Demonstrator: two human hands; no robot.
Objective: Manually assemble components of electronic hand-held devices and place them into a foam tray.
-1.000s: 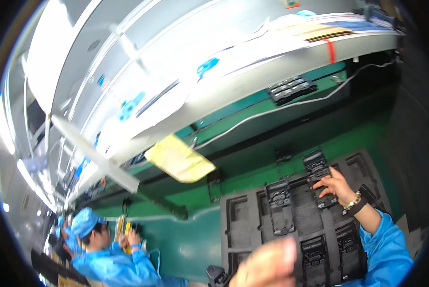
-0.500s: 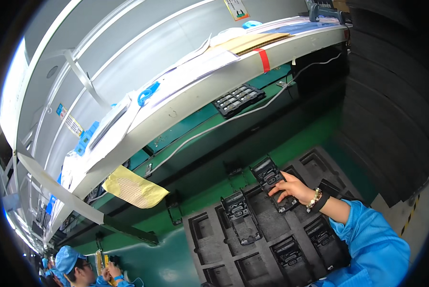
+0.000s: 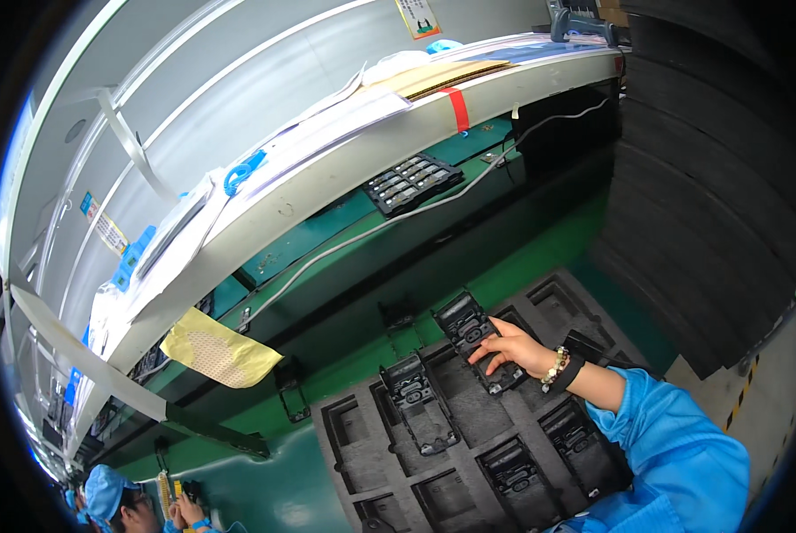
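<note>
My right hand (image 3: 515,350) grips a black plastic housing (image 3: 462,322) at its right side, with the thumb along the edge and the fingers over its lower part. The housing lies slanted over the upper part of a dark grey foam tray (image 3: 385,487); whether it touches the tray is hard to tell. To its left, a similar black housing (image 3: 408,384) sits in a tray pocket. Two more, one black housing (image 3: 515,469) and another housing (image 3: 575,437), rest in nearer pockets. Out of sight is my left hand.
A shelf edge (image 3: 278,213) runs above the green bench (image 3: 300,466), carrying papers. A yellow perforated sheet (image 3: 220,348) hangs below it. Under the shelf are a black parts tray (image 3: 413,182) and a grey cable (image 3: 362,249). Dark stacked sheets (image 3: 708,186) stand right; a co-worker (image 3: 114,497) is lower left.
The whole view has shifted, so the scene sits farther left in the picture. My right hand keeps its grip on the housing, in nearly the same place over the tray.
</note>
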